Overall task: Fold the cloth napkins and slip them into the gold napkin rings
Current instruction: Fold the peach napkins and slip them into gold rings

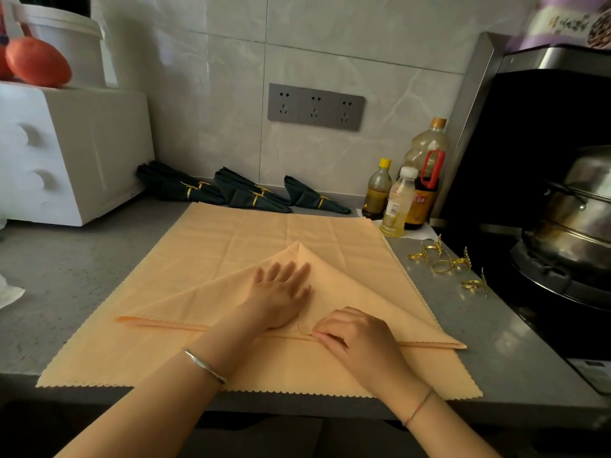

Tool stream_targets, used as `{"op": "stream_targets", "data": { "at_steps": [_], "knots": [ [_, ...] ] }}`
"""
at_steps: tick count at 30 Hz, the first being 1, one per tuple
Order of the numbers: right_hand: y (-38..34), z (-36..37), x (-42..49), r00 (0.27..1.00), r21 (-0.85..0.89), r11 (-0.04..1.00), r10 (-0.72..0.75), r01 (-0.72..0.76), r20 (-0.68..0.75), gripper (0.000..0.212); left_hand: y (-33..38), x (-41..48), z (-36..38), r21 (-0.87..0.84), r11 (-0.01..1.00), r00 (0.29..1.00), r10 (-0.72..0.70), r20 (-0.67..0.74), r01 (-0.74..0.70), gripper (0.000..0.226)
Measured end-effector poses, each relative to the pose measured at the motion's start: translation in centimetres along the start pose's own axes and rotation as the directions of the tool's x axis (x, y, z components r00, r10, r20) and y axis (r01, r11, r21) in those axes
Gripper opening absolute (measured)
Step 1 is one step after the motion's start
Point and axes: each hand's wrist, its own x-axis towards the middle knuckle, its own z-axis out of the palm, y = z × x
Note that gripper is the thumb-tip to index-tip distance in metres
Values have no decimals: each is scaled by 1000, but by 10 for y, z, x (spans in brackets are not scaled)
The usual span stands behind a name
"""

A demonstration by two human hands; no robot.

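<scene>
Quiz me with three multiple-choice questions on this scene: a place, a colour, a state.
1. Relative to the spread peach cloth napkin, the loose gold napkin rings lie: A) left; B) right, on the grey counter; C) on top.
2. The ringed folded napkins by the tiled wall are: A) dark green; B) red; C) white.
3. The left hand is: A) gripping a ring; B) flat on the folded peach triangle; C) raised.
B: rings sit past its right edge; A: cloth is dark green; B: fingers lie straight on it.
</scene>
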Motion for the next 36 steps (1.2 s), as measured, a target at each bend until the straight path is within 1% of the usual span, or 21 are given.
{"op": "stream_targets", "data": {
  "at_steps": [2,4,5,7,8,9,11,14,16,20,26,29,32,35,36],
  "knots": [
    [-3,-6,4,998,14,999,30,-31,57,28,1,1,0,22,1000,1000,-1,7,1,55],
    [-2,-12,15,985,43,992,110,-116,131,31,2,1,0,40,999,1000,-3,17,2,56],
    [0,-14,24,983,72,985,151,-159,102,32,2,1,0,47,999,1000,-4,17,3,56],
    [10,-12,49,971,127,965,236,-230,-39,25,2,1,0,57,998,1000,-8,11,7,56],
    [16,-7,64,959,133,956,273,-262,-70,25,2,1,1,60,998,1000,-10,9,9,57],
    [22,-1,79,953,115,950,299,-292,-49,29,1,1,0,61,998,1000,-13,8,13,58],
    [31,16,104,942,32,944,325,-328,88,39,1,1,0,61,998,1000,-18,7,18,59],
    [39,35,117,902,-69,953,302,-296,309,47,1,0,1,71,997,1000,-16,5,15,59],
    [44,42,112,878,-64,958,282,-279,387,49,0,1,2,76,997,1000,-21,6,20,59],
    [61,32,92,869,-95,958,285,-270,403,49,-1,5,0,82,996,1000,-16,-7,16,60],
    [88,-12,24,833,-101,962,269,-252,484,49,-4,6,3,76,997,1000,-10,-3,10,59],
    [99,-37,-12,807,-132,957,289,-259,515,52,-2,6,3,76,997,1000,-7,-7,8,59],
    [108,-56,-40,790,-180,948,318,-262,524,66,0,6,4,80,997,1000,-9,-7,10,59],
    [112,-63,-52,780,-218,933,358,-285,514,91,1,5,3,69,998,1000,-9,-10,10,58],
    [111,-64,-52,781,-221,929,368,-296,504,96,2,4,2,54,999,1000,-7,-16,8,57]
  ]
}}
